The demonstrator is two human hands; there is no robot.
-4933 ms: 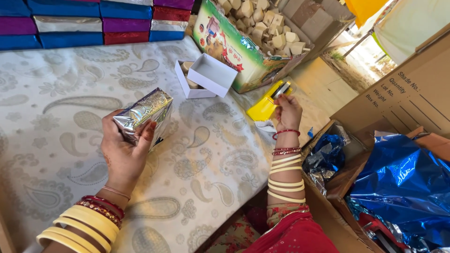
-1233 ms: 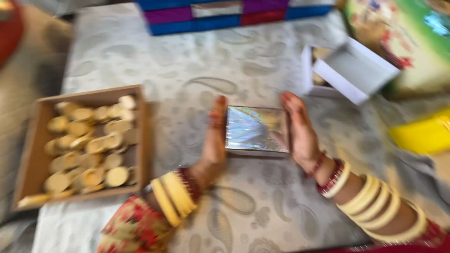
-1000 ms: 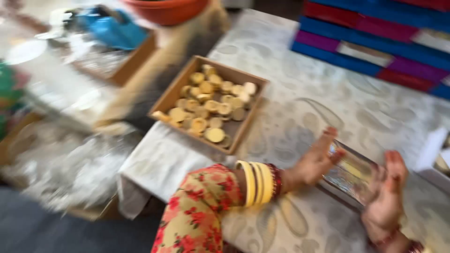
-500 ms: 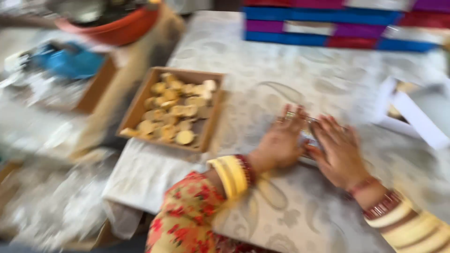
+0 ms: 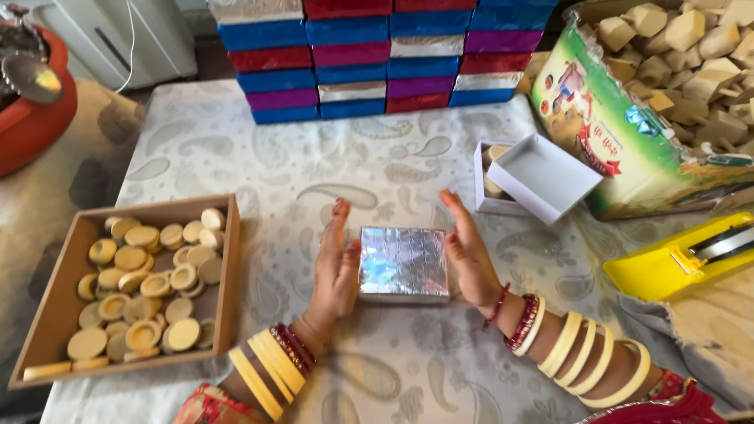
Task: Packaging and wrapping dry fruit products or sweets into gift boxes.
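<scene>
Hands (image 5: 336, 267) (image 5: 470, 255) parted; silver box (image 5: 404, 264) flat, square-on.

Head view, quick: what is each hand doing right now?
Left hand: open, flat palm pressed against the left side of the square silver foil-wrapped box.
Right hand: open, flat palm against the box's right side.

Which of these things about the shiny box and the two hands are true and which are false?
1. The silver box lies flat on the table, between both hands. True.
2. The left hand holds a round yellow disc. False: it presses flat against the box's side.
3. The brown tray of discs sits left of the left hand. True.
4. The right hand is inside the open white box. False: it is against the silver box.
5. The stacked coloured boxes are beyond the hands. True.
</scene>
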